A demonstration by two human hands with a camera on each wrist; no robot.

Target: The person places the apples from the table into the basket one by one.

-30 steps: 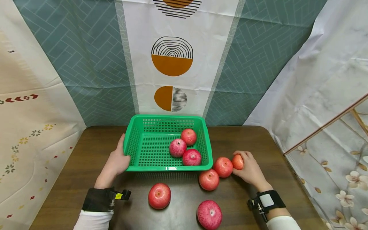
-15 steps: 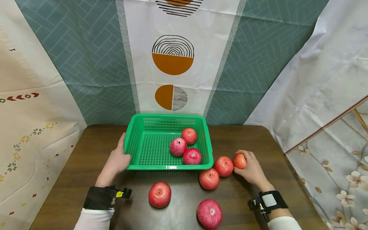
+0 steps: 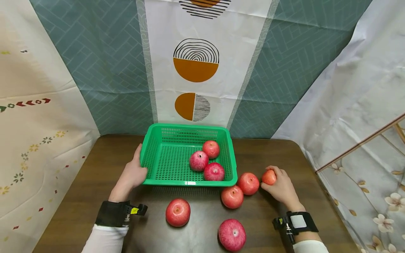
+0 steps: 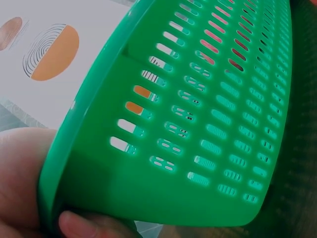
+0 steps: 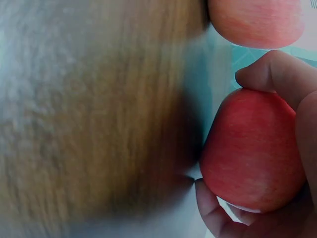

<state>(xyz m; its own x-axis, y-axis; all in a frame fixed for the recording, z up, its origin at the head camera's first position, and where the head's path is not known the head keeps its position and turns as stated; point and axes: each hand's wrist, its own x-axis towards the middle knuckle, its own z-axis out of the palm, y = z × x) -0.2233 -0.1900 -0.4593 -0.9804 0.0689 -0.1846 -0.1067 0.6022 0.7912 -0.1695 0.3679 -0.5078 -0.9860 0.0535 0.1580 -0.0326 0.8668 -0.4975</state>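
Note:
My left hand [image 3: 133, 174] grips the left side of a green plastic basket [image 3: 171, 182], thumb and fingers on either side of its rim, as the left wrist view shows close up. Toward the basket's right side lie two deep pink, streaked apples [image 3: 199, 161] and a lighter red one. To the right, on the table, my right hand [image 3: 282, 188] holds a red apple [image 5: 255, 151], fingers and thumb curled round it. Just left of that hand, two red apples [image 3: 248, 183] sit side by side at the basket's front right corner.
Nearer the front of the brown table [image 3: 262, 225] lie a red apple [image 3: 178, 212] on the left and a streaked pink apple [image 3: 232, 234] on the right. Patterned cloths [image 3: 269, 70] hang behind and at both sides.
My right hand has drawn the held apple slightly right, widening the gap to the neighbouring apple. The head view has shifted a little; the left hand stays at the basket.

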